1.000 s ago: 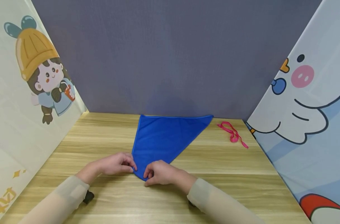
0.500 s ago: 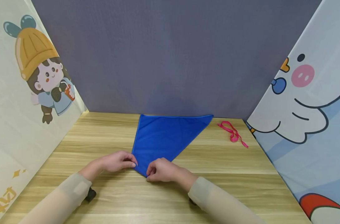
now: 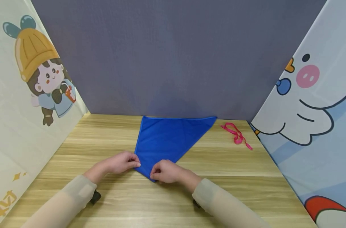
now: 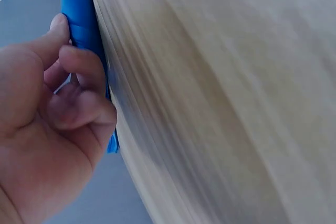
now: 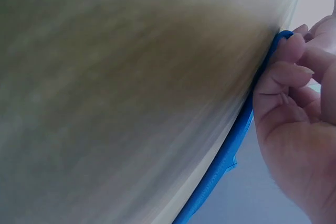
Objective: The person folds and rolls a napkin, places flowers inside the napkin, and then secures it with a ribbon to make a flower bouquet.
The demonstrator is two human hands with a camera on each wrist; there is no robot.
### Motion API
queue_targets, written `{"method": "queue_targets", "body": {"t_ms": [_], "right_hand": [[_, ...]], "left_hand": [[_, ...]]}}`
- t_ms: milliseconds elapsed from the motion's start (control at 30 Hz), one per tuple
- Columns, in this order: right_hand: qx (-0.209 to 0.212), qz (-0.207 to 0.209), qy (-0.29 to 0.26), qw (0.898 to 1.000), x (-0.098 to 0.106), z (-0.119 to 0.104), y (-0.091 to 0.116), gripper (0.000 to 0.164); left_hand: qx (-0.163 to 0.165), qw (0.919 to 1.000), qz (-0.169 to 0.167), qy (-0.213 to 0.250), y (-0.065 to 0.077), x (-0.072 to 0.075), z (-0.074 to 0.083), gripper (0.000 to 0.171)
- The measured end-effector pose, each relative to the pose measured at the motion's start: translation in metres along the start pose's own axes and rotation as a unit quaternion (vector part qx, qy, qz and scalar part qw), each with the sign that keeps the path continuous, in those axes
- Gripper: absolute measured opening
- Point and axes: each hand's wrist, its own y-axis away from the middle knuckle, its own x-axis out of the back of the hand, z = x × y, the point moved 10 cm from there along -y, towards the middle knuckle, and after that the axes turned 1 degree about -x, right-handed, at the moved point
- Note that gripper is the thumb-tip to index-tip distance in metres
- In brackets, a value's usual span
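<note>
A blue cloth (image 3: 170, 136) with a lighter stitched border lies on the wooden table, its long slanted edge running toward the back right corner. My left hand (image 3: 122, 162) pinches the near left part of its edge between thumb and fingers. At the nearest corner my right hand (image 3: 167, 171) pinches the cloth with thumb and forefinger. Close up in the left wrist view, the blue cloth (image 4: 79, 11) forms a narrow folded band beside the left hand (image 4: 58, 103). In the right wrist view the right hand (image 5: 299, 93) curls at the cloth's edge.
A pink ribbon (image 3: 236, 136) lies loosely looped to the right of the cloth. The grey back panel (image 3: 175, 57) stands directly behind the cloth's far edge. Printed side panels border the wooden table (image 3: 232, 177) left and right.
The cloth's rounded near end has become a straight folded edge. Both hands have moved slightly away from the body and to the right with it. The ribbon stays put.
</note>
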Motion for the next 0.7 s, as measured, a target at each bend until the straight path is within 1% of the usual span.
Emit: {"method": "queue_targets", "body": {"t_ms": [100,200,400,500,600,700], "right_hand": [[-0.015,-0.004,-0.018,1.0,-0.0005,0.0026,0.0008,0.013],[-0.025,-0.004,-0.035,0.999,-0.0002,0.0045,0.0015,0.012],[-0.027,0.011,-0.038,0.999,0.0025,0.0063,0.0008,0.009],[-0.023,0.016,-0.055,0.998,0.0026,0.0075,0.0004,0.008],[-0.016,0.012,-0.077,0.997,0.0009,0.0072,0.0008,0.015],[-0.014,0.002,-0.084,0.996,-0.0017,0.0072,0.0007,0.013]], "left_hand": [[0.004,0.9998,0.01,-0.015,-0.0024,0.0012,0.0011,0.02],[0.006,0.9996,0.018,-0.021,-0.0038,0.0023,0.003,0.022],[0.011,0.999,0.029,-0.032,-0.0066,0.0042,0.0047,0.022],[0.015,0.9988,0.033,-0.032,-0.0078,0.0039,0.0028,0.021],[0.004,0.9988,0.043,-0.021,-0.0087,0.0037,0.0024,0.017],[-0.022,0.9981,0.057,-0.011,-0.0093,0.0046,0.0054,0.015]]}}
